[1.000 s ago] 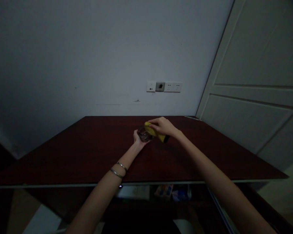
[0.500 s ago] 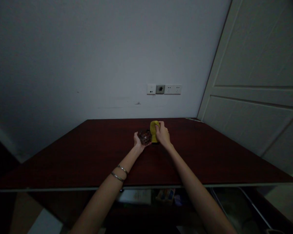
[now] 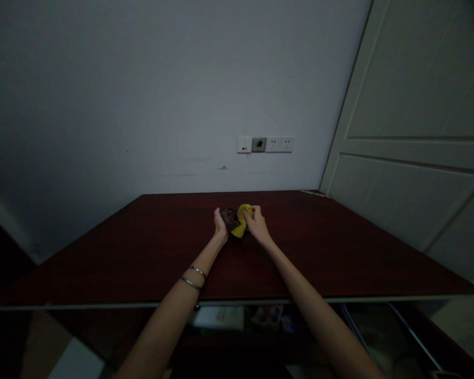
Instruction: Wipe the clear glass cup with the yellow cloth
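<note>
Both my arms reach out over a dark red-brown table (image 3: 142, 252). My left hand (image 3: 220, 223) is closed round a small clear glass dish (image 3: 229, 218), held tilted just above the tabletop. My right hand (image 3: 255, 223) grips a yellow sponge (image 3: 242, 221) and presses it against the dish. The sponge partly covers the dish's right side. Two thin bangles (image 3: 193, 277) sit on my left wrist.
A white wall with a row of sockets (image 3: 265, 144) stands behind the table. A white panelled door (image 3: 414, 147) is at the right. Under the table's front edge lie papers and small boxes (image 3: 240, 317).
My right hand has turned the yellow sponge from lying across the dish to pressing against its side, and both hands have drawn slightly closer together. The dish is tilted more.
</note>
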Demonstrator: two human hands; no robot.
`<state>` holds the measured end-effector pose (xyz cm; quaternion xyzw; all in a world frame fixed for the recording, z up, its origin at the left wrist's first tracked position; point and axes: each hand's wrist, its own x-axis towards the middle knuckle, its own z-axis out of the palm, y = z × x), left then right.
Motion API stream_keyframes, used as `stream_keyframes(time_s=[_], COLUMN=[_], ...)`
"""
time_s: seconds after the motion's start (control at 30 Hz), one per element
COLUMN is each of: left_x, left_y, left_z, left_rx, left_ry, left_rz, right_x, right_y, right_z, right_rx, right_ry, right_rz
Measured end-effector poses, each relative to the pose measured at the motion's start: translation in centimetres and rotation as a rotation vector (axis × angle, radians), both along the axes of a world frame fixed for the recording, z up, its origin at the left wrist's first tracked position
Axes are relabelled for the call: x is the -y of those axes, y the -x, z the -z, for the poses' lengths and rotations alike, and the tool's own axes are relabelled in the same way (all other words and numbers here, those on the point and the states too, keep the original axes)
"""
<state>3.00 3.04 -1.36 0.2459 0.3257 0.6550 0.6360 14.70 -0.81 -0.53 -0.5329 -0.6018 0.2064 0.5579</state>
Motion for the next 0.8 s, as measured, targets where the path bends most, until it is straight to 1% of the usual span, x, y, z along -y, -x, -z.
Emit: stream_keyframes(time_s=[0.2,0.27,0.33,0.43,0.67,0.73,0.8], left_x=[-0.1,-0.1,-0.2,-0.3,0.0,0.1,0.3], left_y=[0.1,0.2,0.2,0.1,-0.4,-0.4,-0.4], left_z=[0.0,-0.1,0.0,0.1,0.2,0.2,0.1], left_rx=[-0.066,-0.092,-0.097,-0.097,-0.061,-0.077,-0.093], left_ry=[-0.013,-0.005,-0.001,-0.022,-0.112,-0.124,-0.153], left_rz=[-0.03,-0.047,-0.055,-0.026,0.139,0.132,0.092], right_x=[-1.6,-1.9,-2.1,-2.1,-2.2,-2.1,-2.1], right_y=[0.1,0.3,0.5,0.6,0.1,0.0,0.0], right_z=[1.2,1.5,1.7,1.9,1.7,1.6,1.6], right_rx=[-0.191,-0.219,-0.241,-0.277,-0.306,-0.304,-0.301], right_ry=[0.145,0.163,0.163,0.162,0.118,0.105,0.097], right_rz=[-0.034,-0.042,-0.05,-0.044,0.026,0.033,0.038])
